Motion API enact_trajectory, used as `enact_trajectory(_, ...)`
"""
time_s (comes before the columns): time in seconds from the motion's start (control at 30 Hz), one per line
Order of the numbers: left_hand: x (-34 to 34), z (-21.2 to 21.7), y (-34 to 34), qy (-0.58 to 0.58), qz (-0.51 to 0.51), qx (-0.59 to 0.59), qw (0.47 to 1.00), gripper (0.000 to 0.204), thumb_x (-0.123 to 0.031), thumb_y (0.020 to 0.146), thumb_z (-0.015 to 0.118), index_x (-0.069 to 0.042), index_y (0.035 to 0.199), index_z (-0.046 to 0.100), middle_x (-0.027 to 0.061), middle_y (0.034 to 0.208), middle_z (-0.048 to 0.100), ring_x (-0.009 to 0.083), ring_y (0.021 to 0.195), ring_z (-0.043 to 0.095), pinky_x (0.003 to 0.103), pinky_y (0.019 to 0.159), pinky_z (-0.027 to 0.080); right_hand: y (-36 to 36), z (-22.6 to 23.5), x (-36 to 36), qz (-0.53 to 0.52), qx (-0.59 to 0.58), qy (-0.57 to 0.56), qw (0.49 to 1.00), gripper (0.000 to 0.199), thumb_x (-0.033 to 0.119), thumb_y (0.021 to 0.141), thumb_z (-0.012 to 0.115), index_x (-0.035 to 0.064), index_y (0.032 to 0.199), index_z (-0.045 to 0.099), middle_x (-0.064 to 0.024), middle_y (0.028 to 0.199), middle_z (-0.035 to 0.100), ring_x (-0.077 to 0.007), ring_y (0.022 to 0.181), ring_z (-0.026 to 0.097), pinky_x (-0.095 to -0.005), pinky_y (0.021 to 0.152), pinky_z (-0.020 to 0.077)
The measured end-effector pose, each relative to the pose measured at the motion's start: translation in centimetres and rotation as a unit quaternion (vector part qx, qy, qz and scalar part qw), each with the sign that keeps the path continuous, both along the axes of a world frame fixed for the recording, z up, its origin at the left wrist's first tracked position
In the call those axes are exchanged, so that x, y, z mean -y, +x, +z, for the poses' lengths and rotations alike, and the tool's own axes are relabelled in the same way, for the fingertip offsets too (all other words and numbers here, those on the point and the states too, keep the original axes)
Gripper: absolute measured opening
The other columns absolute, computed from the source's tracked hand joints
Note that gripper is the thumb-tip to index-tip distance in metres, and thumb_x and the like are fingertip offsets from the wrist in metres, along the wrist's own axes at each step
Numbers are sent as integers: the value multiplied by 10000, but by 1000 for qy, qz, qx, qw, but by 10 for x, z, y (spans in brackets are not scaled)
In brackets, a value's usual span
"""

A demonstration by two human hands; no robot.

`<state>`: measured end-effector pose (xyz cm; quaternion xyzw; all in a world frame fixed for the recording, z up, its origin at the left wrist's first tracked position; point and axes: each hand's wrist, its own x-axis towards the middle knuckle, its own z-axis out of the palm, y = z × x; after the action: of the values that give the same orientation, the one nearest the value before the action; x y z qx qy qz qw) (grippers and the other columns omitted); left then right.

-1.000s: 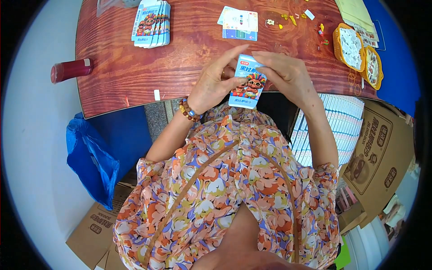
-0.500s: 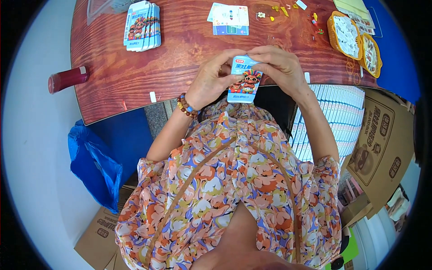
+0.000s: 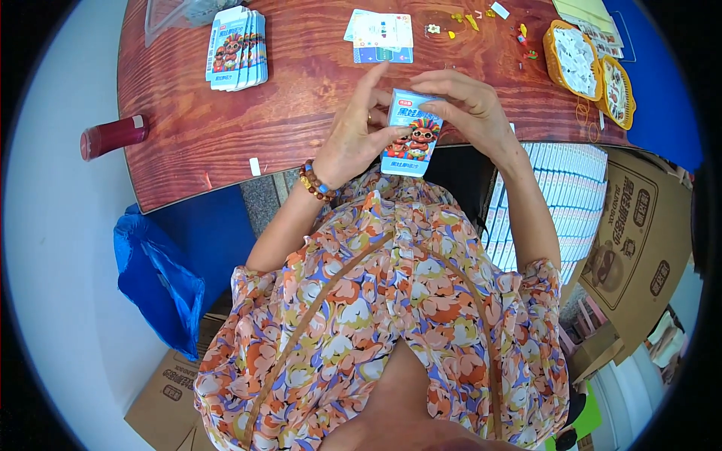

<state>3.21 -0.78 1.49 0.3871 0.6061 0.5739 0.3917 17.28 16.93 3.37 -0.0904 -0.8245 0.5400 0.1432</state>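
A small light-blue carton [image 3: 408,135] with colourful cartoon figures on its front is held upright at the table's near edge. My left hand [image 3: 359,131] grips its left side, thumb across the front and forefinger raised past the top. At the upper right corner, my right hand [image 3: 470,113] has its thumb against the carton and its fingers arched over the top edge. What lies behind the carton is hidden. Further off, several matching cartons [image 3: 238,51] stand stacked at the left of the table, and a few printed cards [image 3: 383,34] lie beyond my hands.
Yellow baskets [image 3: 553,64] with small packets stand at the right, near little coloured pieces [image 3: 471,22]. A red cylindrical container [image 3: 115,137] overhangs the left edge. Below are a blue bag [image 3: 162,282], rows of packed cartons [image 3: 553,195] and a large cardboard box [image 3: 647,240].
My right fingers have lifted and spread a little from the carton's top. The left forefinger has straightened upward. The carton stays in nearly the same place.
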Motion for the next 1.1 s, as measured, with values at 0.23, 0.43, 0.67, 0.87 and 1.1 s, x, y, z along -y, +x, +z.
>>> enact_trajectory(0.23, -1, 7, -1, -15, -7, 28, 999, 876, 5, 825, 724, -50, 1528, 204, 155, 1050, 641, 195, 861, 674, 313, 732, 569, -5, -2, 7, 42, -1, -19, 999, 279, 52, 887, 657, 27, 1165, 674, -95, 1185, 674, -204, 1101, 639, -318, 923, 512)
enact_trajectory(0.43, -3, -2, 7, -6, 2, 23, 1000, 849, 2, 831, 713, -47, 1522, 224, 145, 1020, 641, 184, 862, 669, 310, 728, 560, -3, -8, 12, 23, -2, -111, 994, 311, 93, 895, 664, 33, 1201, 667, -89, 1179, 676, -203, 1095, 641, -329, 922, 510)
enact_trajectory(0.67, -1, -5, 7, -4, 0, 82, 997, 789, -2, 837, 716, -61, 1501, 294, 110, 1027, 641, 139, 838, 646, 275, 715, 545, -4, -17, 19, 4, 49, -15, 999, 331, 89, 909, 653, 23, 1234, 653, -100, 1214, 674, -192, 1103, 637, -325, 958, 498)
enact_trajectory(0.87, -3, 0, 1, -32, -28, 63, 997, 592, 14, 855, 698, -74, 1397, 478, 83, 1026, 662, 111, 835, 652, 261, 727, 544, 20, -13, 13, -48, 33, -102, 993, 300, 38, 899, 651, 13, 1197, 675, -109, 1185, 685, -183, 1086, 643, -300, 937, 513)
enact_trajectory(1.1, -2, 3, 4, 10, -29, 22, 999, 492, 16, 870, 674, -63, 1334, 531, 66, 1036, 659, 110, 853, 658, 258, 741, 544, 21, -5, 21, -84, -24, -90, 992, 264, -16, 878, 651, 8, 1136, 703, -104, 1163, 684, -176, 1082, 639, -288, 926, 522)
